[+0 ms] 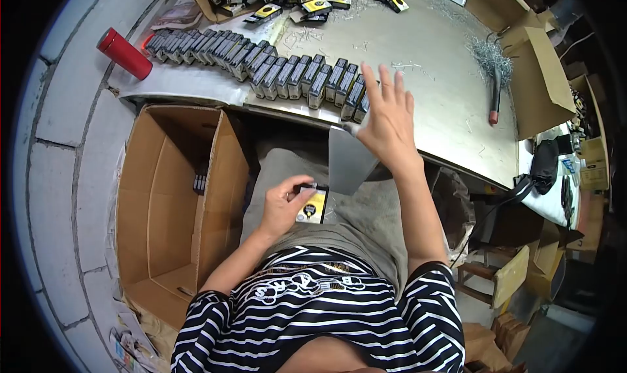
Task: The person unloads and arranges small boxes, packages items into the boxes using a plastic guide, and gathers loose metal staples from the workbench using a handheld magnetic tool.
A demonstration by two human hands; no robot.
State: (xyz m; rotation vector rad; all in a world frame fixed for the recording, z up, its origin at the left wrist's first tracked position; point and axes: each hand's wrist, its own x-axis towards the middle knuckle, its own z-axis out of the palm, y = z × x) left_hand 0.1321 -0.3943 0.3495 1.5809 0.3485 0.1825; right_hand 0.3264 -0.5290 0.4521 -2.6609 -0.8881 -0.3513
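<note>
My left hand (283, 208) is close to my lap, thumb and fingers closed on a small black, white and yellow box (313, 207). Over the table's front edge, my right hand (390, 120) has its fingers stretched out and spread, holding nothing. It overlaps the near end of a long row of similar small boxes (282, 76) standing on edge, side by side. A flat grey panel (349, 161) slopes down from the table edge, below my right hand and beside the box in my left. A grey cloth (277, 167) covers my lap.
An open cardboard carton (173, 197) stands at my left, a few small boxes inside. On the table (444, 105) are a red flask (124, 53), a heap of boxes (313, 6) and thin metal pieces (490, 56). A wooden stool (509, 275) is at right.
</note>
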